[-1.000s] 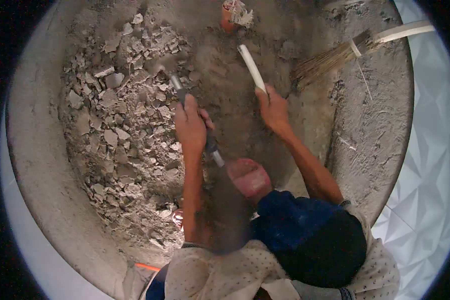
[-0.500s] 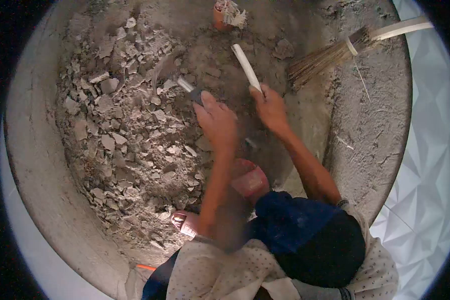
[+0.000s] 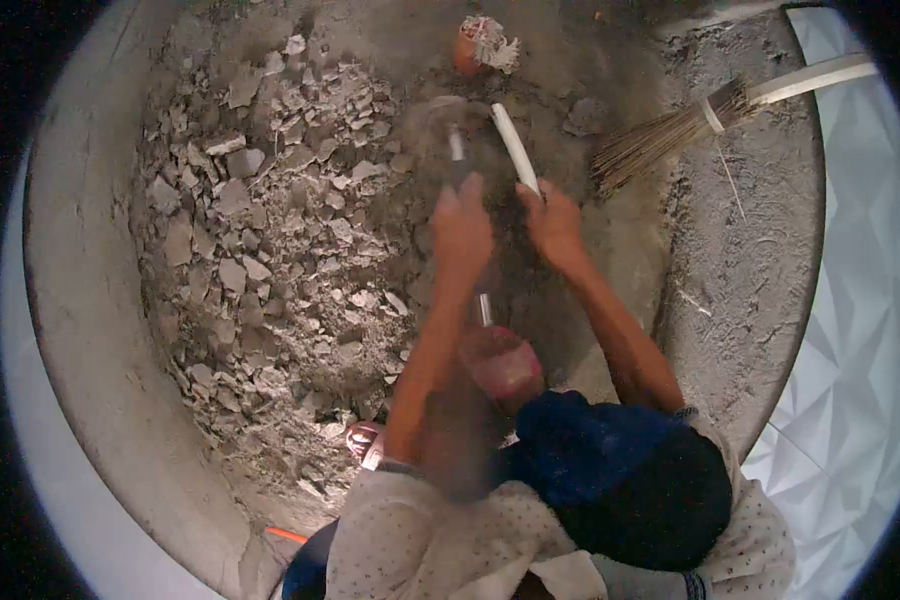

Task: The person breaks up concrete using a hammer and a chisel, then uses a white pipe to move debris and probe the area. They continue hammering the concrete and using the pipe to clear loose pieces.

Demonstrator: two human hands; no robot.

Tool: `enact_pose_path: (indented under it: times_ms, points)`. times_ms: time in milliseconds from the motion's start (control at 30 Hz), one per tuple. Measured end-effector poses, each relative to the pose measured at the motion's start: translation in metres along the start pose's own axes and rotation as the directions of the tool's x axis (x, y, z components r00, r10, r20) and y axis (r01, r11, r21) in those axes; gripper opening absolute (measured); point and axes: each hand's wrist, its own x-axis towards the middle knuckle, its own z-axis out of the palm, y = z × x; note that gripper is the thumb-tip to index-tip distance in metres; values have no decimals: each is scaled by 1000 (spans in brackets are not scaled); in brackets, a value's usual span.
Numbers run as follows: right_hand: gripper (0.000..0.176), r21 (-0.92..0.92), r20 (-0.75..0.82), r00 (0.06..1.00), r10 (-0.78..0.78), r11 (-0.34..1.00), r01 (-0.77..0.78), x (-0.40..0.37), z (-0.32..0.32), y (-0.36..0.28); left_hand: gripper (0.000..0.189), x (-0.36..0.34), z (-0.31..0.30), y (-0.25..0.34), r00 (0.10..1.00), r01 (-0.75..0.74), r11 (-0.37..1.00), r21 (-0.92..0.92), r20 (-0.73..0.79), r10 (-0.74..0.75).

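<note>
Inside a round concrete basin (image 3: pixel 80 330), a person crouches on the bare right half of the floor. Broken plaster rubble (image 3: pixel 270 230) is heaped across the left half, from the near wall to the far one. That leaves the middle and right strip as the only open ground for arms and tools. White tiled floor (image 3: pixel 860 330) lies beyond the basin's right rim.

A stick broom (image 3: pixel 670 130) rests across the far right rim, brush end pointing in, apart from both hands and out of the working strip.

The left hand (image 3: pixel 460 228) is closed round the shaft of what seems to be a hammer (image 3: pixel 455 145). Its head is motion-blurred above the far floor and its butt end shows below the wrist.

The right hand (image 3: pixel 552 225) is wrapped round the near end of a white rod (image 3: pixel 515 148), which slants away to the far left. Its tip is just beside the blurred hammer head, so the two tools appear held to meet.

A pink sandal (image 3: pixel 505 362) is planted below the hands. An orange pot (image 3: pixel 470 45) stands at the far wall.
</note>
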Motion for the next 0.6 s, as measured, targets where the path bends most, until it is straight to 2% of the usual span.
enact_pose_path:
  times_ms: [67,133,200,233,300,367,400,433,467,500,533,567,600]
  points:
    - [33,42,-22,999,-28,999,29,-3,-5,-1,42,-14,-4,13,968,241,925,-294,-2,-253]
    - [33,34,-48,998,-30,999,32,-5,0,5,44,-22,13,0,993,68,996,-51,-91,-73]
    - [34,-10,-93,995,-23,1000,22,1,12,6,46,-13,6,-13,993,-102,988,115,-42,107]
    - [34,-3,-73,996,-41,999,41,-1,11,4,48,-6,-5,-19,984,-176,975,138,56,170]
    - [33,6,-53,996,-69,998,69,-2,2,2,50,-2,-6,-18,994,-94,994,57,68,90]
    - [33,19,-64,995,-80,997,81,-3,2,9,51,-14,-4,10,970,229,960,-160,-50,-240]
    - [33,27,-67,993,-93,995,95,-2,3,12,52,-16,4,2,997,16,997,71,-78,-10]
    - [33,27,-49,998,-50,998,51,-2,6,14,53,-16,12,-13,973,-195,933,301,-58,222]
    - [33,29,-30,999,-15,999,16,0,8,15,54,-12,16,-26,900,-379,773,509,7,436]
    - [33,31,-13,1000,16,999,-16,4,10,14,53,-5,10,-22,967,-242,892,381,24,252]
    - [35,17,7,1000,12,1000,-12,2,8,11,51,0,1,-15,996,-74,966,248,74,57]
    - [37,3,22,1000,11,1000,-11,2,3,11,50,4,-2,-7,980,109,987,119,156,-127]
    - [40,-13,29,999,14,1000,-13,2,-3,8,49,3,1,0,989,137,989,62,48,-140]
